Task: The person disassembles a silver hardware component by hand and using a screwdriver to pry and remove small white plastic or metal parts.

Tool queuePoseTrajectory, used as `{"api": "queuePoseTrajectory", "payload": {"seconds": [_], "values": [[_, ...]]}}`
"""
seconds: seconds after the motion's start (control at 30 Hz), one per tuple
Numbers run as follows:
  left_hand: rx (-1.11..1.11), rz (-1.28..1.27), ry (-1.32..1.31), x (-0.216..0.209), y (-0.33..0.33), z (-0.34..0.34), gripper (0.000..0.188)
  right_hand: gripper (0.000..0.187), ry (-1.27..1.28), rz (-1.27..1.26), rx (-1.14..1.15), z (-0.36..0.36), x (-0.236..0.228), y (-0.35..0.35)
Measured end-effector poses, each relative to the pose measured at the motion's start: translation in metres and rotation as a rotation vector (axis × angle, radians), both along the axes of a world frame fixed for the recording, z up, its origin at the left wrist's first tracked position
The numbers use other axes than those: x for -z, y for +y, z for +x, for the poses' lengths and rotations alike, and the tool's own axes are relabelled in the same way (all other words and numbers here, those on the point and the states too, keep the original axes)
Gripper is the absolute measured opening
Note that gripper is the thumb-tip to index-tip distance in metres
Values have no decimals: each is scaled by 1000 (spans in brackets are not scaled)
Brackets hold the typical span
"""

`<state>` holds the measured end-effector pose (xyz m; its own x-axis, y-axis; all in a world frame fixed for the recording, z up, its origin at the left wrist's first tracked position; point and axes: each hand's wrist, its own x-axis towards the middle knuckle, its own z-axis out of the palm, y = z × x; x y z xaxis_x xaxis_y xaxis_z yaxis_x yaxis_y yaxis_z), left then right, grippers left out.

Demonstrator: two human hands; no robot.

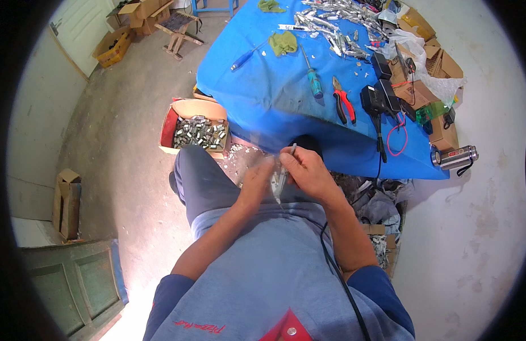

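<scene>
Above my lap, my right hand [311, 175] is closed, thumb against the fingers, on a slim white-and-grey strip-shaped piece [279, 183] that hangs pointing down toward my shirt. A short pale end sticks up beyond my thumb. My left hand [257, 179] is at the piece's left side, smeared by motion, so its fingers cannot be made out. Below and left of my hands stands an open carton [167, 126] with several small metal parts [199, 132] in it. White scraps [240, 159] lie on the floor beside that carton.
The blue-covered table [263, 91] bears a blue screwdriver [245, 59], a teal-handled screwdriver [314, 82], red-handled pliers [343, 102], black power adapters [374, 99], and a heap of similar strips [337, 34]. A steel flask [459, 157] lies at right. A dark cable [337, 267] crosses my shirt.
</scene>
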<state>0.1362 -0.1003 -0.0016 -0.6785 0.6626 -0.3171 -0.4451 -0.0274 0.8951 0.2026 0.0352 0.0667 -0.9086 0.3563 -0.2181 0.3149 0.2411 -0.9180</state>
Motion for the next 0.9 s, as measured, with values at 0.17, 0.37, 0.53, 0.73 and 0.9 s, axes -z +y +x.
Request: {"api": "queuePoseTrajectory", "payload": {"seconds": [0.17,0.37,0.53,0.73,0.9], "values": [[30,185,-358,13,-1,-5,36,34,84,0,134,8,3,-4],[7,274,-458,8,-5,-9,32,36,95,55,73,20,-5,-3],[170,317,-416,38,-18,-15,31,36,106,95,61,27,-19,5],[268,151,-350,43,-20,-5,35,35,181,71,26,28,-31,19],[432,159,-287,36,-20,-3,36,33,176,-54,49,32,-25,26]]}}
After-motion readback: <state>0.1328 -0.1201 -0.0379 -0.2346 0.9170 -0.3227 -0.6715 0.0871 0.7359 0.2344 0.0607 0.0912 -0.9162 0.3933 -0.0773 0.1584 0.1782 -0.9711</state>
